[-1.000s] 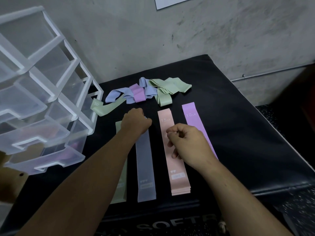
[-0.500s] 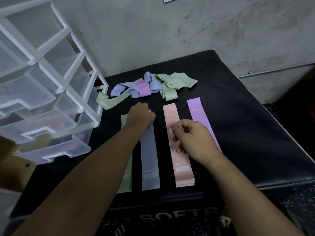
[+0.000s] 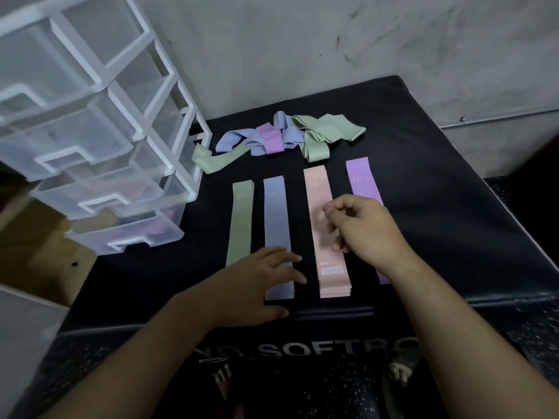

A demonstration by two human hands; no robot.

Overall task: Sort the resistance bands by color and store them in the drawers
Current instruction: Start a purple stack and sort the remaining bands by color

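Lays the left hand (image 3: 257, 285) flat on the near end of the blue stack (image 3: 276, 213), fingers straight and a little spread, probably to square the bands and stop them from sliding. Holds the right hand (image 3: 363, 234) above the pink stack (image 3: 317, 192), fingers loosely curled, thumb close to forefinger, with nothing visible between them. Has four sorted stacks in a row on the black desk (image 3: 438, 207), with the green stack (image 3: 240, 222) and the purple stack (image 3: 360, 179) at the two ends, all apart so that colours do not mix. Leaves an unsorted heap (image 3: 290, 136) of green, blue and purple bands behind the row. Has the clear drawers (image 3: 99, 164) at the left, several pulled out, likely ready to receive each stack.
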